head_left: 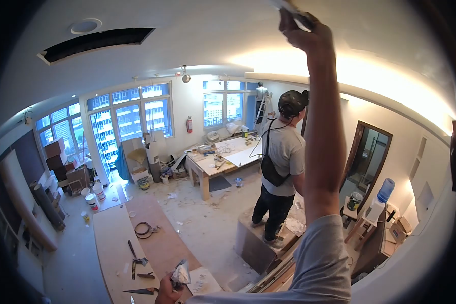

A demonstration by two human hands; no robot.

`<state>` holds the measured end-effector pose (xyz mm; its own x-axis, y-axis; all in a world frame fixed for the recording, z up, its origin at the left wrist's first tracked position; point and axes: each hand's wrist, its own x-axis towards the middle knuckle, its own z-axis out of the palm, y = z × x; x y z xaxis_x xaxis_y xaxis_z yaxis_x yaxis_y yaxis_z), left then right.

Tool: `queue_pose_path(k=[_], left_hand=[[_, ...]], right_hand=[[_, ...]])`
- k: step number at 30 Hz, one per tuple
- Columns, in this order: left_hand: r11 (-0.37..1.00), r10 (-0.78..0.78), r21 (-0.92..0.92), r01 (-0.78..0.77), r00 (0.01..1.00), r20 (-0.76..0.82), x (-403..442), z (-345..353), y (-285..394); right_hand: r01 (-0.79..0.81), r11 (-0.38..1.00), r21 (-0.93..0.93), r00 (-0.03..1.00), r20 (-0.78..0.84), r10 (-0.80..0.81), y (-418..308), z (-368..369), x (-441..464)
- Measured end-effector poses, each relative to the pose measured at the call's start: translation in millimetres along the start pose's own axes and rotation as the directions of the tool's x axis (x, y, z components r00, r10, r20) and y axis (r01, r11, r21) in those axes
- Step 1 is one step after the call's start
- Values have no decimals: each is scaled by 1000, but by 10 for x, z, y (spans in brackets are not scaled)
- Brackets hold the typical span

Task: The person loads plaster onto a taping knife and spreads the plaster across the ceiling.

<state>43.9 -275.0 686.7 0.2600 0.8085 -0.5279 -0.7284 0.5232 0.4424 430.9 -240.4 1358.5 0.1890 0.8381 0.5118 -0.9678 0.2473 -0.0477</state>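
My right hand (311,35) is raised high against the ceiling, fingers closed round the dark handle of a putty knife (301,17). Its pale blade, partly cut off by the top edge, is close to the ceiling; contact cannot be made out. Low in the view, my left hand (168,290) grips a scraper (181,263) with a heap of white putty (181,276) on its blade. Below that hand lies a long board-topped bench with a handsaw (142,291), a hammer-like tool (137,256) and a coiled strap (143,230).
A co-worker (283,147) stands on a box (256,245) just beyond my raised arm. Another person (261,96) is on a ladder (260,110) near the far windows. A worktable (200,164) holds tools. A rectangular opening (96,44) cuts the ceiling; buckets (91,201) stand left.
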Motion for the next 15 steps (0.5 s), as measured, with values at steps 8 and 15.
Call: queue_pose_path(k=[8, 15], left_hand=[[996, -82, 47, 79, 995, 62, 214, 37, -76], [995, -97, 11, 97, 995, 4, 221, -1, 38]], right_hand=[[-73, 997, -5, 967, 243, 72, -608, 245, -917], [-14, 962, -272, 786, 592, 179, -1172, -599, -204]])
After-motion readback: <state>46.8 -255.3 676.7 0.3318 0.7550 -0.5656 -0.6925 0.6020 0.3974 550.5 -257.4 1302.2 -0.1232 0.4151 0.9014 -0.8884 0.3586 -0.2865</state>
